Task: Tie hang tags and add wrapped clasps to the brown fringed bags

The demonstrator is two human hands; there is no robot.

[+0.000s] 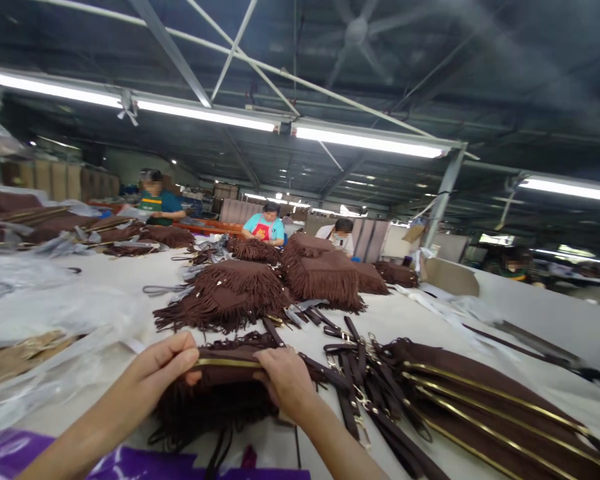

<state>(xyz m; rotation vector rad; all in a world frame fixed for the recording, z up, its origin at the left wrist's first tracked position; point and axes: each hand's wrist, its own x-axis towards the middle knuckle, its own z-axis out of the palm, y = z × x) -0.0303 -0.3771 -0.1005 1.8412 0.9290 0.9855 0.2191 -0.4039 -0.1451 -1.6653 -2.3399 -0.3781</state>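
A dark brown fringed bag (225,380) with a gold zipper is held up over the near part of the table. My left hand (167,367) pinches the zipper's left end, its fingers curled. At the right end of the zipper, my right hand (287,377) grips the bag's top edge, with thumb and fingers closed on it. The fringe hangs in shadow below. Just right of the bag lie brown straps (355,373) with metal clasps.
Stacked brown bags with gold zippers (480,400) lie at right. Fringed piles (230,287) stand ahead on the white table (130,263). Clear plastic (75,333) and purple plastic (145,463) are at left and front. Several people work beyond.
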